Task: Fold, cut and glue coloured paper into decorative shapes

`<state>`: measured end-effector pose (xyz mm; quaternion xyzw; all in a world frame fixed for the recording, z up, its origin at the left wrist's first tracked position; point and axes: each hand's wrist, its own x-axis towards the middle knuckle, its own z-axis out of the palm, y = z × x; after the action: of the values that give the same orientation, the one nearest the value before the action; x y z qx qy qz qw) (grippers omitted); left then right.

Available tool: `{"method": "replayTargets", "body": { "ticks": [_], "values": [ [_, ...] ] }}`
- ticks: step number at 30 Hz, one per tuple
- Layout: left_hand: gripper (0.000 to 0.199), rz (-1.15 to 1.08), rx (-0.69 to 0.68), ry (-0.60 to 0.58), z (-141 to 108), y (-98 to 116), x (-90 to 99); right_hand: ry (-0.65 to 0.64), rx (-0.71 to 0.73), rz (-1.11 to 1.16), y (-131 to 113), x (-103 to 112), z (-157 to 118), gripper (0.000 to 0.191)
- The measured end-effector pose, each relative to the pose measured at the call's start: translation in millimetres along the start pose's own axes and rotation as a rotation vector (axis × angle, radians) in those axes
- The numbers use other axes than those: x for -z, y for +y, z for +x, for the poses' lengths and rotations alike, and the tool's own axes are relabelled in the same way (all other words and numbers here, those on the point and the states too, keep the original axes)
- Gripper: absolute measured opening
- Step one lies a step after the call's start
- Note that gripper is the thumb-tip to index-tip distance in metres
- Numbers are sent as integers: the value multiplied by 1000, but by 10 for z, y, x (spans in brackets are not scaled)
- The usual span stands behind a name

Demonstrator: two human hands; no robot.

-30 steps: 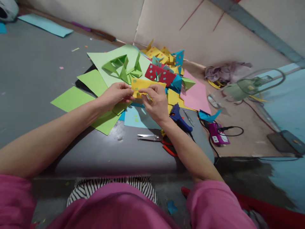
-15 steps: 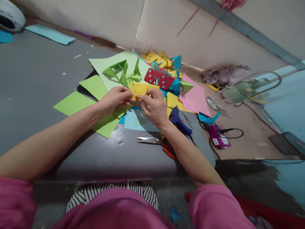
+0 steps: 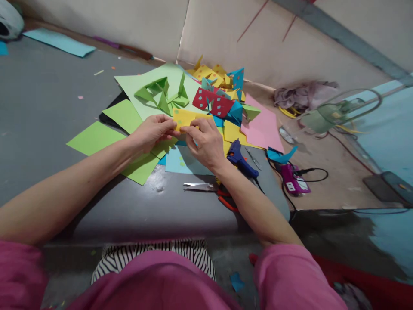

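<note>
A piece of yellow paper (image 3: pixel 190 115) with small green squares on its left part is held up between both hands. My left hand (image 3: pixel 158 131) pinches its left end. My right hand (image 3: pixel 206 142) has its fingers closed on the lower edge, the fingertips close to the left ones. Behind the paper lie folded green paper shapes (image 3: pixel 156 92) and a red folded piece (image 3: pixel 213 102) with pale squares. Beneath the hands is a light blue sheet (image 3: pixel 176 161) with small green bits on it. Scissors (image 3: pixel 200 186) with red-black handles lie below, partly hidden by my right forearm.
A blue glue gun (image 3: pixel 238 157) and tweezers (image 3: pixel 253 158) lie right of my right wrist. Green paper squares (image 3: pixel 97 137) spread to the left. A pink sheet (image 3: pixel 264 127) and a magenta power socket (image 3: pixel 293 181) with black cords are further right. A wall stands behind.
The whole view has shifted slightly, with everything sitting a little further left and up. Both hands keep their hold on the yellow paper, with hardly any change in the fingers.
</note>
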<state>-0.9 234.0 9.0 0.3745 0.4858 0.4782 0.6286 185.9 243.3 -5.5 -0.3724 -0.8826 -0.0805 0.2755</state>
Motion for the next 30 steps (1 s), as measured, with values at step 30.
{"method": "replayTargets", "body": {
  "ticks": [30],
  "values": [
    [17, -141, -9, -32, 22, -34, 0, 68, -441, 437, -39, 28, 78, 13]
  ]
}}
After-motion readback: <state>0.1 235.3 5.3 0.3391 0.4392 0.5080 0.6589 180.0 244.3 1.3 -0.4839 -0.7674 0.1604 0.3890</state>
